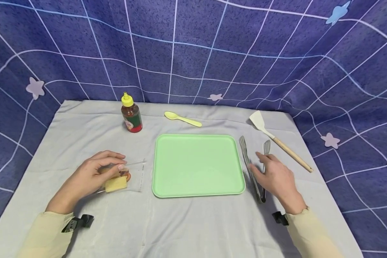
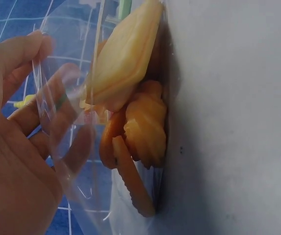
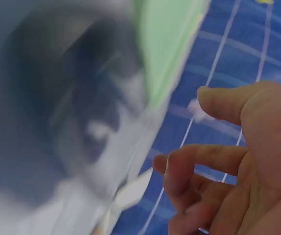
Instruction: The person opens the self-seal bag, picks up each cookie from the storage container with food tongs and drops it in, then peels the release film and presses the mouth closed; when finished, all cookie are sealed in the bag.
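My left hand (image 1: 95, 172) pinches the upper edge of a clear plastic bag (image 1: 136, 175) between thumb and fingertip. Inside the bag lie a pale yellow block (image 2: 125, 51) and several orange-brown food-like pieces (image 2: 146, 127); one has a wavy edge. Some fingers show through the film in the left wrist view. Over on the right, my right hand (image 1: 275, 175) hovers above metal tongs (image 1: 252, 175), thumb apart from loosely bent fingers, holding nothing. The tongs lie spread, slotted ends away from me, and the hand covers part of one arm.
A light green tray (image 1: 198, 165) lies between the hands. Behind it are a yellow spoon (image 1: 184, 119) and, farther left, a yellow-capped sauce bottle (image 1: 132, 116). A white spatula with a wooden handle (image 1: 288, 148) lies right of the tongs. Blue patterned cloth (image 1: 193, 50) stands behind the table.
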The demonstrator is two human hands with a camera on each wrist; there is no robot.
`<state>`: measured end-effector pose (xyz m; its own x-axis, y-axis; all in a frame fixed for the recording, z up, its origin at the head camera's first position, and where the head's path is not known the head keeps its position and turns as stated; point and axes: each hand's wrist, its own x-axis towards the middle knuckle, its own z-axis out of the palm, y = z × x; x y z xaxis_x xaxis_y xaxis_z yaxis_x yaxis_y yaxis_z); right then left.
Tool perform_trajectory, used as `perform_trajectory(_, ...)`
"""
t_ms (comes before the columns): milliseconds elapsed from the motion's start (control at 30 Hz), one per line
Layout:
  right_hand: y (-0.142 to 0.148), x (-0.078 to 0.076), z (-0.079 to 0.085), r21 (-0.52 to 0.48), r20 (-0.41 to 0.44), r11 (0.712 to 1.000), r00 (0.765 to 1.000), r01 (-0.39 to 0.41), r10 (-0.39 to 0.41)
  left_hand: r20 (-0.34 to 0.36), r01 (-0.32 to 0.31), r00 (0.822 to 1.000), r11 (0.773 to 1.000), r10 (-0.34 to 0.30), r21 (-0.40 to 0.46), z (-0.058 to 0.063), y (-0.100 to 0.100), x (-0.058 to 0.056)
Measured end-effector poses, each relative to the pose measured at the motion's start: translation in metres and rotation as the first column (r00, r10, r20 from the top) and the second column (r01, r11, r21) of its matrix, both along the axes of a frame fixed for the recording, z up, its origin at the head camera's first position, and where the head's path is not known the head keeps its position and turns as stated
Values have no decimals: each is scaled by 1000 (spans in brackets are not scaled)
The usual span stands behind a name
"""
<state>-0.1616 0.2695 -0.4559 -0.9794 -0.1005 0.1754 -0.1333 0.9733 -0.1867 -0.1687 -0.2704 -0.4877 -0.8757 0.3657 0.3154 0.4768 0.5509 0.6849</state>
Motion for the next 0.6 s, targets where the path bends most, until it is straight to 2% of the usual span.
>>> perform_trajectory(100, -32, -7, 3, -103, 28, 984, 988, -148, 152, 16, -10, 1000, 1000, 10, -14, 1, -1, 1)
perform_trajectory(167, -59, -11, 5, -179, 44, 950, 963, -255, 267, 23, -14, 1000, 1000, 15, -21, 2, -1, 2)
perform_trajectory(233, -90, -13, 6, -245, 61, 903, 924, -352, 377, 25, -20, 999, 999, 21, -28, 3, -1, 3)
perform_trajectory(300, -122, -12, 7, -273, 71, 852, 874, -446, 480, 24, -27, 999, 999, 27, -31, 4, -1, 4)
perform_trajectory(367, -153, -10, 7, -280, 74, 791, 809, -544, 583, 18, -29, 999, 999, 30, -33, 4, 0, 4)
perform_trajectory(467, -199, -6, 5, -249, 107, 729, 730, -638, 675, 9, -29, 1000, 999, 29, -35, 6, 1, 4)
perform_trajectory(533, -228, -5, 1, -226, 125, 704, 696, -674, 707, 1, -28, 1000, 999, 28, -36, 6, 1, 4)
perform_trajectory(600, -253, -5, -5, -199, 140, 702, 689, -684, 711, 4, -31, 1000, 999, 31, -37, 6, 1, 4)
